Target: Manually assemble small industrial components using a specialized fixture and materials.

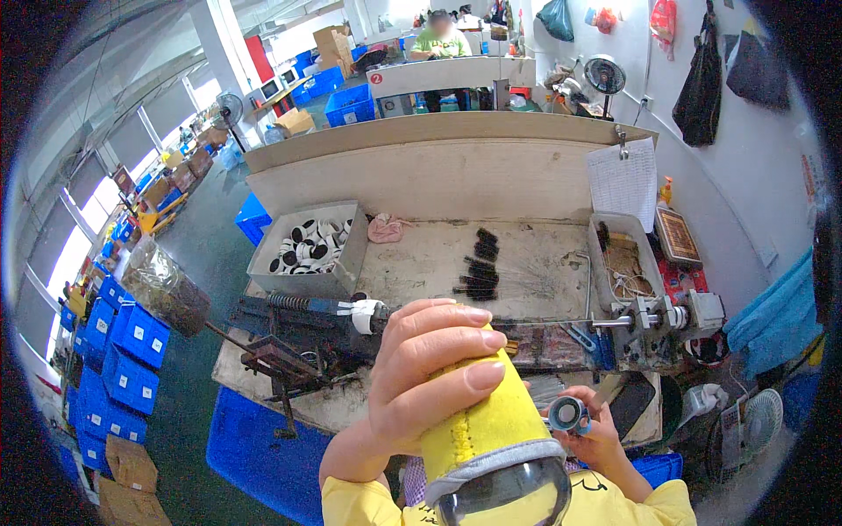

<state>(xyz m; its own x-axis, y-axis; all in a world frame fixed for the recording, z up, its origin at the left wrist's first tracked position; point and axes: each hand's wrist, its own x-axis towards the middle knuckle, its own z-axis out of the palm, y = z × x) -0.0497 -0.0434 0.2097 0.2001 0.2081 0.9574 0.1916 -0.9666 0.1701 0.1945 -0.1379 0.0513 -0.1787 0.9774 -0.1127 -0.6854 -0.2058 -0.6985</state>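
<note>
My left hand [427, 368] is wrapped around a yellow bottle with a grey rim [488, 438], held close under the camera with its open end toward me. Low on the right, my right hand [595, 431] pinches a small round grey-and-blue ring part [568, 414] beside the bottle. Beyond the hands stands a worn workbench [421, 263] with a dark metal press tool [298, 329] on its left and a clamp fixture [653, 316] on its right. Several black brush-like pieces [478, 263] lie in the bench's middle.
A grey box of black-and-white round parts [307, 245] sits at the bench's back left, a pink cloth [384, 228] beside it. A grey tray [624, 263] stands at right. Blue crates [127, 351] line the floor left. A person in a green top [441, 39] sits far behind.
</note>
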